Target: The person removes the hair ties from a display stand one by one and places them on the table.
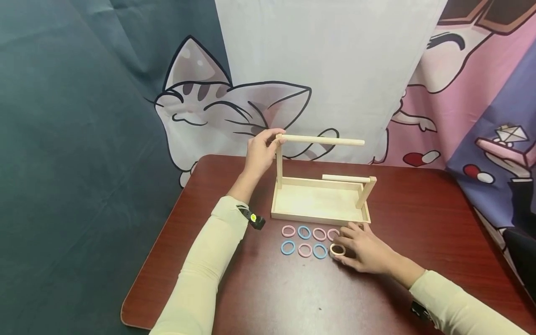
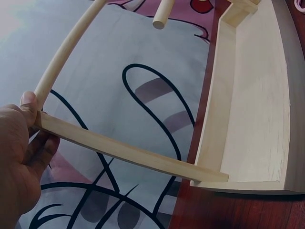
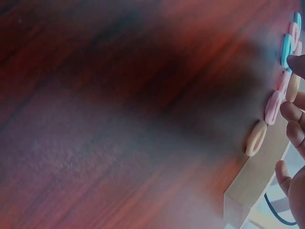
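My left hand [image 1: 261, 151] grips the top of the tall wooden post [image 1: 279, 163], where the upper rod [image 1: 322, 139] joins it. In the left wrist view, thumb and fingers sit around that corner. The post rises from the left end of a shallow wooden tray [image 1: 320, 217]. Near the tray's front right, my right hand [image 1: 362, 246] pinches a beige ring [image 1: 333, 253] between thumb and finger. The right wrist view shows another beige ring [image 3: 256, 138] beside a pink ring [image 3: 273, 107]; in the head view the hand mostly covers that area.
Pink and blue rings, among them a pink ring [image 1: 289, 236] and a blue ring [image 1: 288, 254], lie in two rows before the tray. A shorter post [image 1: 366, 193] at the tray's right carries a lower rod [image 1: 345, 178]. A printed curtain [image 1: 335, 56] hangs behind the red-brown table [image 1: 284, 298].
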Demonstrator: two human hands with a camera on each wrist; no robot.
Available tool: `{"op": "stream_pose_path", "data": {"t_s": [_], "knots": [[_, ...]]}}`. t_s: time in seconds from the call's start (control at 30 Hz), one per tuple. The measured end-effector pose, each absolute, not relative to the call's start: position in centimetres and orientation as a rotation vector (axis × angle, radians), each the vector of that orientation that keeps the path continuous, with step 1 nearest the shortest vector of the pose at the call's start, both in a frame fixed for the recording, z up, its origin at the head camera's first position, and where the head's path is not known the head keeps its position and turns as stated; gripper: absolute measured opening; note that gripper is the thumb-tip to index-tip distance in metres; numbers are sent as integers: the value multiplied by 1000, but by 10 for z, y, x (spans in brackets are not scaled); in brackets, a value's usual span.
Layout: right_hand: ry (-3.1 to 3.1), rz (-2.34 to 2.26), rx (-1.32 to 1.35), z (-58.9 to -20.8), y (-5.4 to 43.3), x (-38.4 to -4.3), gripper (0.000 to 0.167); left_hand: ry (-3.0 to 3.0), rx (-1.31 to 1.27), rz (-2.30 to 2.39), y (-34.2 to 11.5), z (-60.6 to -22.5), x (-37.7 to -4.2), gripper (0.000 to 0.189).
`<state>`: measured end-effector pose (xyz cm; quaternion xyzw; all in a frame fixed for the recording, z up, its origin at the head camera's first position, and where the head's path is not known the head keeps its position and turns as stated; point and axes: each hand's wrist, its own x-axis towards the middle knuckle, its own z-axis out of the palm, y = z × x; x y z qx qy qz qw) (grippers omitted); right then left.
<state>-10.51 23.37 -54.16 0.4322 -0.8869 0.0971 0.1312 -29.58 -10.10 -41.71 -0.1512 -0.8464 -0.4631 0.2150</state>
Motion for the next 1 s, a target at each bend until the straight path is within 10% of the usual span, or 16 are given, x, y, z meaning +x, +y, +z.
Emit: {"op": "stream_pose_path", "data": {"t_s": [0.63,1.0], "knots": [[-2553,226,1205,-543,244,-87,56,-2366,-475,-1330,-94,-416,-287,34],[-2536,380,688,-491,283,-99,102,-2700,-472,-967,-148,-447,-233,81]]}}
